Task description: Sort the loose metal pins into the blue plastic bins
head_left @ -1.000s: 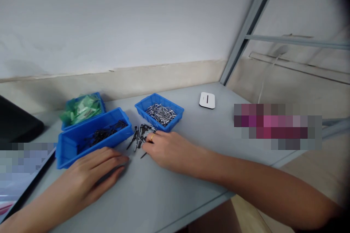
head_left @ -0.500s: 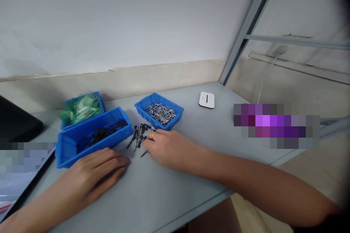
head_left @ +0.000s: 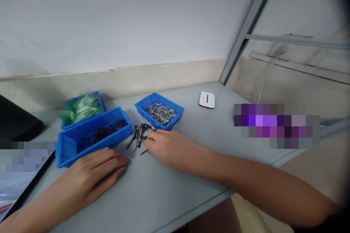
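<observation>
the right hand (head_left: pixel 166 147) of a person, a plain gold-coloured ring (head_left: pixel 153 135) on one finger, reached into a small loose pile of slim black and silver metal fasteners (head_left: pixel 139 137) on a smooth grey table (head_left: pixel 142 196). the pile lay in the open between a long blue plastic bin (head_left: pixel 68 145) of dark metal pieces (head_left: pixel 105 134) on the left and a smaller blue plastic bin (head_left: pixel 176 119) of shiny silver pins (head_left: pixel 161 113) to the right and farther back. the right hand's fingers were bent close together at the pile's right edge, tips out of view; whether they pinched a piece could not be told. the left hand (head_left: pixel 95 171), fingers loosely curved with a narrow gap at the thumb and no piece visible in it, rested near the long bin.

each fastener looked light, stiff and hard to break, though thin enough to roll or slip, and some appeared pointed. mid-shank seemed the best place to take hold, between thumb and fingertip, clear of the tangled ends.

no brand or label could be read on the bins. at the far right, a white rounded-square device (head_left: pixel 207 100) bore a dark bar and a faint mark too small to make out.
</observation>
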